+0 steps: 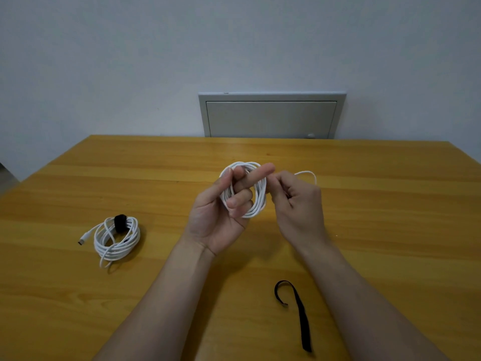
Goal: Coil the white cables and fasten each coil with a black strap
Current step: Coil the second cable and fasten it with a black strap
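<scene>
Left hand [218, 217] curled through the white cable coil [259, 201], above the surface [156, 295]; right hand [296, 204] pinches its loose tail [307, 173]. Black strap [302, 316] lies nearer the person, lengthwise toward them, just inside the right forearm. Right hand's pick, I'd say.

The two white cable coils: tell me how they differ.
The table coil lies flat on the table; the held coil is gripped by the left hand. The table coil is bound with a black strap; the held coil has none; a loose strap lies nearby. The table coil's ends lie free; the held coil's tail runs into the right hand. Both are white.
</scene>
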`<state>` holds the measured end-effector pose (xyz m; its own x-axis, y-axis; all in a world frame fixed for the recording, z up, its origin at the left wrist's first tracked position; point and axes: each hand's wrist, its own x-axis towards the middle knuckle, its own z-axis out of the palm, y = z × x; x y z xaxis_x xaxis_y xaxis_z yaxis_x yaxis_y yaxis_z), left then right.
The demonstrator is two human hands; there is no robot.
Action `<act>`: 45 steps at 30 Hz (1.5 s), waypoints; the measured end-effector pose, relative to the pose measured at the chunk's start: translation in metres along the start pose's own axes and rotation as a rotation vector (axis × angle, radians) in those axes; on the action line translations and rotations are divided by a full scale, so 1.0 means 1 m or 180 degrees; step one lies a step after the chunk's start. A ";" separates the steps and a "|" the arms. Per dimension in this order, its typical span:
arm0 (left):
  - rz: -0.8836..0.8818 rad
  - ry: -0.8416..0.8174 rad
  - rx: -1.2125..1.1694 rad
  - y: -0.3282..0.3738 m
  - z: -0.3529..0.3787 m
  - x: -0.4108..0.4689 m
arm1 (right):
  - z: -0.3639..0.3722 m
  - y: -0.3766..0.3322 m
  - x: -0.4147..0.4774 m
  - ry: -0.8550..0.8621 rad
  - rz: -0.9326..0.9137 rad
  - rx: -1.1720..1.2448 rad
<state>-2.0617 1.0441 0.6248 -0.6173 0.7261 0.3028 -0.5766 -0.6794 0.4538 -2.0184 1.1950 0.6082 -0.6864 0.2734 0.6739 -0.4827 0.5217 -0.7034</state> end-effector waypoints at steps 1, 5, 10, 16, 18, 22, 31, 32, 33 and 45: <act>0.0035 0.0007 -0.0193 0.002 0.001 0.000 | 0.001 0.001 -0.001 -0.0038 0.0045 -0.0052; 0.0153 0.0075 -0.0748 0.016 -0.002 -0.001 | -0.001 0.003 -0.004 0.0010 0.0241 -0.0038; 0.0416 0.0310 -0.0867 0.021 -0.012 0.002 | 0.001 0.007 -0.003 0.0055 -0.0028 -0.0617; 0.0876 0.0888 -0.0830 0.025 -0.008 0.002 | 0.003 0.007 -0.004 -0.0461 -0.0238 -0.0985; 0.0992 0.0987 -0.0785 0.023 -0.005 0.002 | 0.004 0.008 -0.004 -0.0503 -0.0264 -0.1100; 0.1256 0.1328 0.0211 0.016 0.004 0.007 | 0.007 0.006 -0.003 -0.0630 -0.0329 -0.1184; 0.1519 0.1713 0.1954 0.002 0.000 0.013 | 0.006 -0.002 -0.006 -0.1113 -0.0363 -0.1125; 0.1515 0.1799 0.2480 0.000 -0.003 0.013 | 0.005 -0.003 -0.007 -0.1171 -0.0409 -0.1087; 0.1496 0.1793 0.3081 -0.002 -0.006 0.011 | 0.003 -0.004 -0.007 -0.1192 -0.0460 -0.1049; 0.0888 0.1037 0.3996 -0.007 -0.003 -0.003 | -0.009 -0.007 0.000 -0.0253 -0.0533 -0.0491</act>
<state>-2.0577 1.0465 0.6179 -0.8345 0.4009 0.3780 0.3637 -0.1146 0.9244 -2.0103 1.1990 0.6149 -0.6474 0.1114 0.7540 -0.5088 0.6734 -0.5363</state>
